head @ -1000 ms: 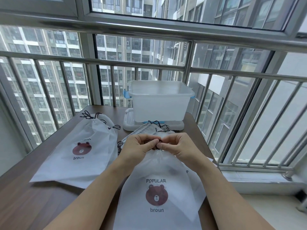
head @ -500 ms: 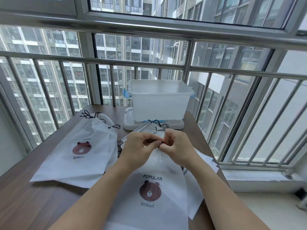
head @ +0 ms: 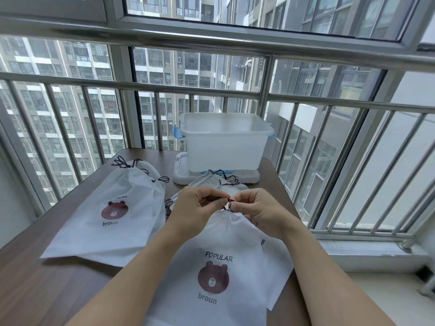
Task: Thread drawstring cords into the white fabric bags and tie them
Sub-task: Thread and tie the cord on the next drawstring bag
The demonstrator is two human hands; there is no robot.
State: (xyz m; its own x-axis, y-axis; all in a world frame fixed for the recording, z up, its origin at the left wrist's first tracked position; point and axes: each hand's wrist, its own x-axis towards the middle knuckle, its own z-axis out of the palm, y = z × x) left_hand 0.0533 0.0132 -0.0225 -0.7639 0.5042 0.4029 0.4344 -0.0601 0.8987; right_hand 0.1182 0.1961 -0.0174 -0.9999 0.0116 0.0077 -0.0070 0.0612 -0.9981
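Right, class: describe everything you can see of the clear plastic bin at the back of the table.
The bin is a translucent, whitish plastic box, rectangular with rounded corners and a thick rim. It stands upright and open, and looks empty. Blue latch clips hang at its two ends. It sits on its own lid, which lies flat on the wooden table near the railing. Gathered bag tops with dark cords lie just in front of it; neither hand touches it.

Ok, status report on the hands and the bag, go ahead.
Left hand and right hand both pinching the dark cord at the bag's gathered neck. Bag flat on table. Nothing in the way.
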